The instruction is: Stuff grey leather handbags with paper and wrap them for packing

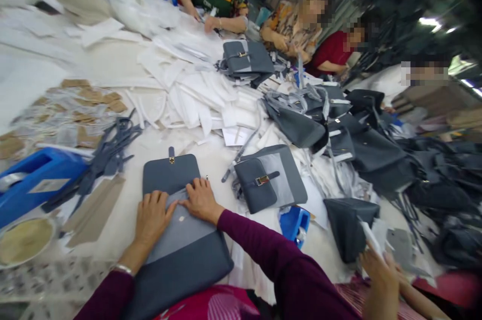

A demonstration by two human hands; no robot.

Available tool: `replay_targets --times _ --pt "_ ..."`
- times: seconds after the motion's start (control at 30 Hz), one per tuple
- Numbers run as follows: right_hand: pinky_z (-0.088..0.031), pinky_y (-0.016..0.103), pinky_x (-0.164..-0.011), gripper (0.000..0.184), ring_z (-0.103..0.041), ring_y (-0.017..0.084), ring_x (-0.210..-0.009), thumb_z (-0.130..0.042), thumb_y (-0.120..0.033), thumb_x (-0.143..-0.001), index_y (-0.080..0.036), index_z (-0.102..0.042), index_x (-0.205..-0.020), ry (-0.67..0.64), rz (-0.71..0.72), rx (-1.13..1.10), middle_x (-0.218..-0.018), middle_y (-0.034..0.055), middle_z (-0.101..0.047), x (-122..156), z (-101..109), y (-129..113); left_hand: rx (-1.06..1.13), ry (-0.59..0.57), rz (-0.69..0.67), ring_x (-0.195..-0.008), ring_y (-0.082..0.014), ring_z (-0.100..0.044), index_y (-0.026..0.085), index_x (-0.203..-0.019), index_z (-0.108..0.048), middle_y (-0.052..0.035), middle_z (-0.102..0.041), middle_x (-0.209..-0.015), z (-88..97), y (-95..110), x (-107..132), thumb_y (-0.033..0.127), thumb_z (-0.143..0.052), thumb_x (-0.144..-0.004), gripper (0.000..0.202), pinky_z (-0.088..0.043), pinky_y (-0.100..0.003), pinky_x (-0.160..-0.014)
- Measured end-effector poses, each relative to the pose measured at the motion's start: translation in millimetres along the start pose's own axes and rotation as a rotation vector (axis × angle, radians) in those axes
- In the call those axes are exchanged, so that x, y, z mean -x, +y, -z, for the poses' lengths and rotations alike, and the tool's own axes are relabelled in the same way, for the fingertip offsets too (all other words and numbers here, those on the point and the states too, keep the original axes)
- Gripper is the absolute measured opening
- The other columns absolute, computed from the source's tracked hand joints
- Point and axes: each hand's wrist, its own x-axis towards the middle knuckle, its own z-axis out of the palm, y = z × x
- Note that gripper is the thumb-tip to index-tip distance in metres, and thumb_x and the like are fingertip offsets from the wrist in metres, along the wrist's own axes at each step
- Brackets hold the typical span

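Note:
A grey leather bag (181, 239) lies flat on the table in front of me, its flap with a gold clasp (171, 160) pointing away. My left hand (151, 219) presses on the lighter grey panel, fingers curled at the fold. My right hand (201, 198) rests beside it on the same fold, fingers bent down onto the flap's edge. Both hands lie on the bag rather than wrapping round it. To the right sits a second grey bag (269, 178) with its strap buckled.
A blue tape dispenser (35, 179) and a bowl of glue (24, 240) stand at the left, with dark straps (109, 151) and tan strips (94, 207). White pieces and piled dark bags (372, 154) cover the middle and right. A co-worker's hand (378, 264) works at lower right; several people sit across.

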Motion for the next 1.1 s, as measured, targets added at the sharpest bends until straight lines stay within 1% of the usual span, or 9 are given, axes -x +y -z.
replay_targets --times 0.2,0.3,0.43,0.57,0.67,0.8,0.9,0.97,1.1 --pt "-0.037 0.041 -0.092 0.038 -0.048 0.026 -0.101 -0.055 -0.053 -0.087 -0.018 -0.055 -0.102 0.012 -0.021 -0.033 -0.103 0.0085 -0.055 14.6 9.9 -0.3 0.100 -0.048 0.034 -0.092 -0.0278 -0.047 0.016 -0.092 -0.058 -0.0104 -0.056 -0.094 13.4 12.4 6.7 0.043 -0.040 -0.094 0.033 -0.037 -0.040 -0.081" --pt "-0.034 0.043 -0.095 0.034 -0.049 0.027 -0.104 -0.055 -0.050 -0.088 -0.018 -0.056 -0.098 0.043 -0.001 -0.054 -0.102 0.0096 -0.057 16.0 0.6 8.3 0.159 -0.065 0.091 -0.093 -0.0266 -0.047 0.017 -0.095 -0.058 -0.0095 -0.056 -0.097 13.3 15.0 8.0 0.046 -0.042 -0.094 0.032 -0.036 -0.040 -0.082" --pt "-0.033 0.043 -0.095 0.021 -0.054 0.025 -0.098 -0.046 -0.038 -0.095 -0.020 -0.056 -0.099 0.063 0.154 -0.086 -0.098 0.0072 -0.061 12.9 -14.8 20.1 0.204 -0.076 0.156 -0.096 -0.0260 -0.047 0.019 -0.096 -0.058 -0.0079 -0.057 -0.099 10.8 11.8 12.3 0.044 -0.040 -0.095 0.031 -0.037 -0.042 -0.085" --pt "-0.039 0.036 -0.085 0.019 -0.060 0.021 -0.085 -0.037 -0.022 -0.097 -0.023 -0.055 -0.104 0.095 0.232 -0.119 -0.092 0.0039 -0.065 11.5 -23.7 29.3 0.253 -0.053 0.208 -0.098 -0.0265 -0.048 0.021 -0.104 -0.058 -0.0065 -0.058 -0.102 3.3 13.4 18.4 0.037 -0.040 -0.095 0.025 -0.037 -0.047 -0.091" --pt "-0.042 0.034 -0.076 0.022 -0.061 0.020 -0.076 -0.035 -0.015 -0.095 -0.024 -0.055 -0.091 0.125 0.229 -0.121 -0.083 0.0023 -0.065 6.5 -33.4 34.0 0.236 0.021 0.257 -0.108 -0.0288 -0.046 0.023 -0.107 -0.060 -0.0076 -0.056 -0.111 -7.4 13.6 22.1 0.029 -0.046 -0.093 0.021 -0.033 -0.052 -0.099" --pt "-0.045 0.035 -0.071 0.027 -0.062 0.022 -0.073 -0.033 -0.012 -0.092 -0.026 -0.053 -0.082 0.199 0.285 -0.115 -0.081 0.0037 -0.064 3.6 -58.8 42.6 0.271 0.095 0.096 -0.117 -0.0258 -0.045 0.029 -0.125 -0.053 -0.0067 -0.054 -0.124 -20.6 9.6 30.4 0.017 -0.044 -0.092 0.036 -0.028 -0.049 -0.107" --pt "-0.047 0.036 -0.070 0.023 -0.061 0.021 -0.068 -0.036 -0.014 -0.091 -0.027 -0.050 -0.079 0.217 0.281 -0.150 -0.073 0.0022 -0.061 3.8 -75.5 53.1 0.338 0.058 -0.080 -0.113 -0.0264 -0.048 0.038 -0.135 -0.044 -0.0060 -0.054 -0.127 -26.4 4.3 35.9 0.039 -0.050 -0.091 0.044 -0.035 -0.047 -0.102" --pt "-0.047 0.040 -0.074 0.019 -0.061 0.023 -0.073 -0.040 -0.014 -0.089 -0.027 -0.050 -0.079 0.230 0.285 -0.130 -0.075 0.0031 -0.061 -3.1 -72.8 58.7 0.361 0.017 -0.122 -0.109 -0.0289 -0.050 0.042 -0.136 -0.043 -0.0068 -0.054 -0.127 -26.6 0.7 37.6 0.059 -0.050 -0.086 0.053 -0.038 -0.049 -0.097" --pt "-0.046 0.039 -0.072 0.021 -0.058 0.025 -0.081 -0.040 -0.011 -0.085 -0.026 -0.054 -0.084 0.236 0.324 -0.134 -0.087 0.0070 -0.060 -63.6 -26.7 47.3 0.389 -0.019 -0.127 -0.110 -0.0295 -0.050 0.045 -0.136 -0.043 -0.0071 -0.056 -0.125 -20.8 -3.4 38.5 0.067 -0.041 -0.085 0.055 -0.037 -0.048 -0.097"
